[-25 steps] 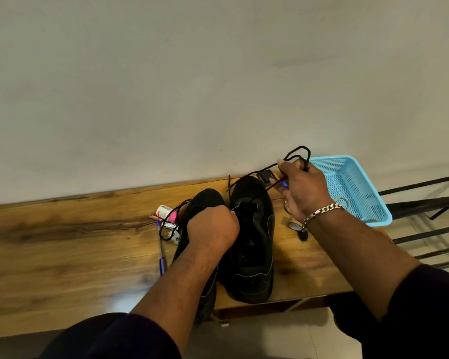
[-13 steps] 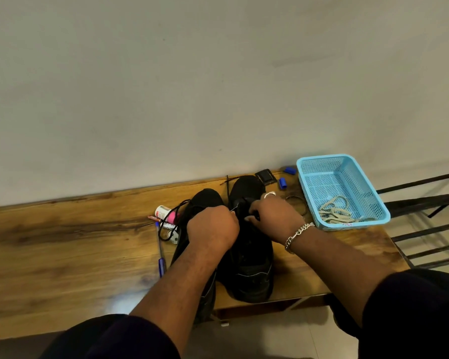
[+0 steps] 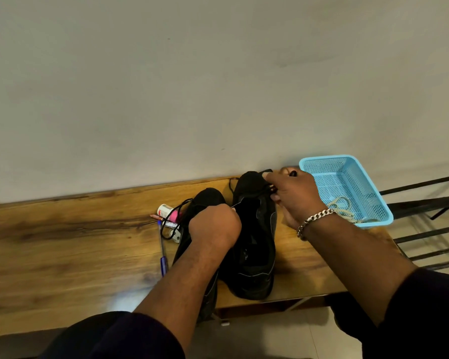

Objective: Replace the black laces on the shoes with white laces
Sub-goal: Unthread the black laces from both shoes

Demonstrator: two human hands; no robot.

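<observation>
The right hand is pinching the black lace at the right shoe near the bench's back edge, while the left hand is gripping its tongue edge.

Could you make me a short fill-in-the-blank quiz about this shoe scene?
1. The basket beside the shoes is coloured ____.
2. The right hand pinches a ____ lace at the right shoe.
3. The bracelet sits on the ____ wrist.
4. The pen lies on the ____ table.

Missing words: blue; black; right; wooden
</observation>
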